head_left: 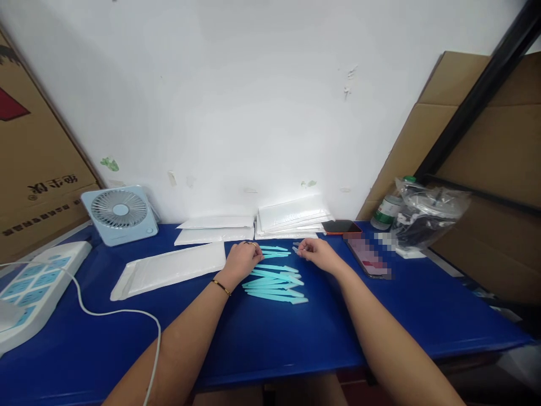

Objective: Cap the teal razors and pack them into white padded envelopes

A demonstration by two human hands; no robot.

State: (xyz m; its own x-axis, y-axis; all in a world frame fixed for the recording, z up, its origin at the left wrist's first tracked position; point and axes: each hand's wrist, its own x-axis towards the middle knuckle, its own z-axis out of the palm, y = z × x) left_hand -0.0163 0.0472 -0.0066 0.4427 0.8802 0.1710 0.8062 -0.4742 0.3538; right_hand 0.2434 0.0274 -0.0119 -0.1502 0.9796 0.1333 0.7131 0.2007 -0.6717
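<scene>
- Blue counter: under both hands.
- Left hand: grip nearly closed at left ends of slim turquoise plastic sticks, mid-counter; hold unclear.
- Right hand: grip pinched on small clear plastic piece.
- Sticks: probably light, stiff, slick; best held at left ends.

A thin dark bracelet with gold accents circles the left wrist.

Slim turquoise sticks lie flat in a loose column, angled ends rightward, small clear pieces near the farthest.
</scene>
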